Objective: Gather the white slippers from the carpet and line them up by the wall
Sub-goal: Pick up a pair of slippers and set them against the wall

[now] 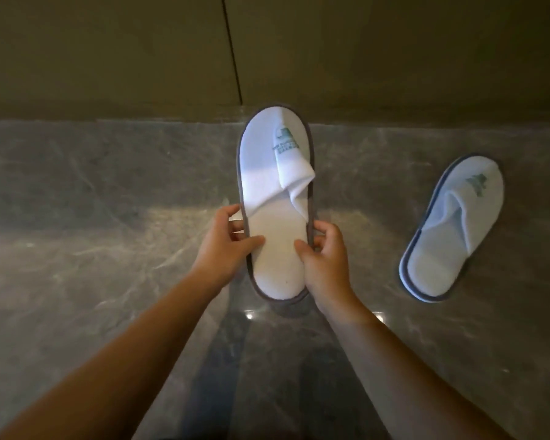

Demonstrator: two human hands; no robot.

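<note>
A white slipper [275,198] with a grey rim and a green logo is held between both hands, toe pointing at the wall [140,58]. Its upper is folded over toward the right side. My left hand [227,239] grips its left edge with the thumb on the insole. My right hand [323,258] grips its right edge near the heel. A second white slipper [451,230] of the same kind lies on the grey marble floor [77,217] to the right, angled with its toe up and to the right, a short way from the wall.
The olive-brown wall has a dark vertical seam [232,49] just left of the held slipper's toe. Glossy marble floor runs along the wall's foot on both sides, with small light reflections near my forearms.
</note>
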